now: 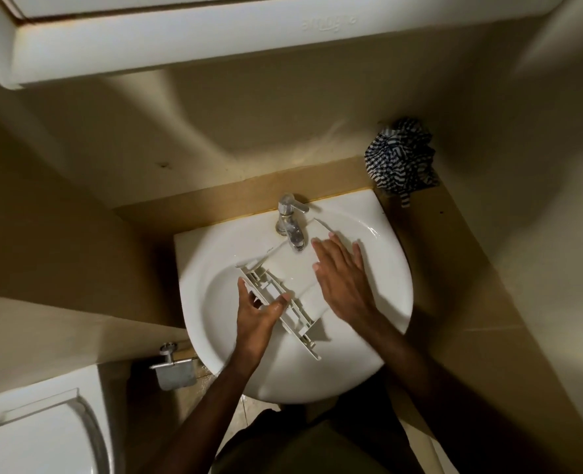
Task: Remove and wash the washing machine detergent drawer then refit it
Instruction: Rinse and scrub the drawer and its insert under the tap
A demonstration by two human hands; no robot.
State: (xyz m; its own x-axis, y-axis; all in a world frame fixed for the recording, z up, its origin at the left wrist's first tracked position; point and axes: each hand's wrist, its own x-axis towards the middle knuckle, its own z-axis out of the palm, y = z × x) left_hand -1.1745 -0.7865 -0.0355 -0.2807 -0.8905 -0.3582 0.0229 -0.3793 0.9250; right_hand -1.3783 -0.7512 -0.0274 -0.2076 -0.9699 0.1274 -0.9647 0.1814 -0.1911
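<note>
The white plastic detergent drawer (pixel 293 271) lies tilted across the white sink (pixel 379 336), its ribbed front panel toward me and its smooth side under the chrome tap (pixel 292 222). My left hand (pixel 259 311) grips the front panel, thumb and fingers curled round its edge. My right hand (pixel 341 271) lies flat on the drawer's smooth white surface, fingers straight and spread toward the tap. No water stream is plainly visible.
A crumpled blue-and-white striped cloth (pixel 401 159) sits on the ledge behind the sink at the right. A toilet lid (pixel 40 436) is at the lower left, with a metal wall fitting (pixel 174 367) beside the sink. A white cabinet (pixel 167 39) hangs overhead.
</note>
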